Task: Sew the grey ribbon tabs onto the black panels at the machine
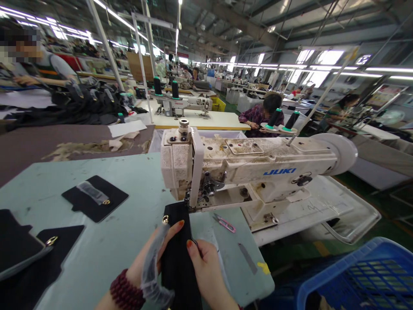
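A black panel (177, 258), probably fabric or leather, runs lengthwise under the needle area of the sewing machine (251, 159). On its left side a strap wrapped in clear plastic (153, 267), with a gold clasp (165, 219), loops over my left hand (150, 244). That hand holds the panel's left side, one digit laid across the top; its other fingers are mostly hidden. My right hand (206, 262) pinches the panel's right edge, thumb on top and fingers curled. Pink-handled thread snips (225, 224) lie to the right of the panel.
Similar black pieces with wrapped straps (100, 198) lie on the green tabletop (106, 249) at left. A grey blade-like strip (248, 258) and yellow scrap (263, 268) sit near the right corner. A blue basket (355, 267) stands lower right. Other people work at machines beyond.
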The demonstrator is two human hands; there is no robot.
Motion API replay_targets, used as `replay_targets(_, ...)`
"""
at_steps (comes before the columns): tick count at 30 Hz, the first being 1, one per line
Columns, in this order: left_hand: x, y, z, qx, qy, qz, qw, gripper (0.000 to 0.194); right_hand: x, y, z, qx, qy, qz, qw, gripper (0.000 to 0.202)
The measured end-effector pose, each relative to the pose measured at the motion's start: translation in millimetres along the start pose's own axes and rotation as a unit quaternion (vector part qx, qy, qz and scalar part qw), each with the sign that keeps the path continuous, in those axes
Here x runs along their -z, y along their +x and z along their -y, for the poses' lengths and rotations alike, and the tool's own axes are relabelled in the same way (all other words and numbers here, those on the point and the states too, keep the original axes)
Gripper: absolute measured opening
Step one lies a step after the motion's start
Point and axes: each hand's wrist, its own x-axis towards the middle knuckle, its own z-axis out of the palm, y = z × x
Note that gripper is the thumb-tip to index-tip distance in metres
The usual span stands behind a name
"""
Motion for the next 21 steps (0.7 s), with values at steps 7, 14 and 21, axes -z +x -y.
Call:
replay_targets(7, 3.0, 1.0, 8.6, -0.013, -0.026, -0.016, 0.999, 0.052, -1.1, 0.6, -1.7, -0.021, 0.027, 0.008, 0.999, 0.056)
replay_targets(14, -4.7, -3.6, -16.6, 0.028, -0.083, -0.037, 0.995, 0.046, -1.3, 4.0, 0.2, -0.036, 0.004, -0.002, 0.999, 0.061)
replay_targets(21, 7.3, 13.7, 6.6, -0.010, -0.070, -0.023, 0.997, 0.051, -0.4, 16.9, 5.8, -0.013, 0.003, -0.007, 1.000, 0.057)
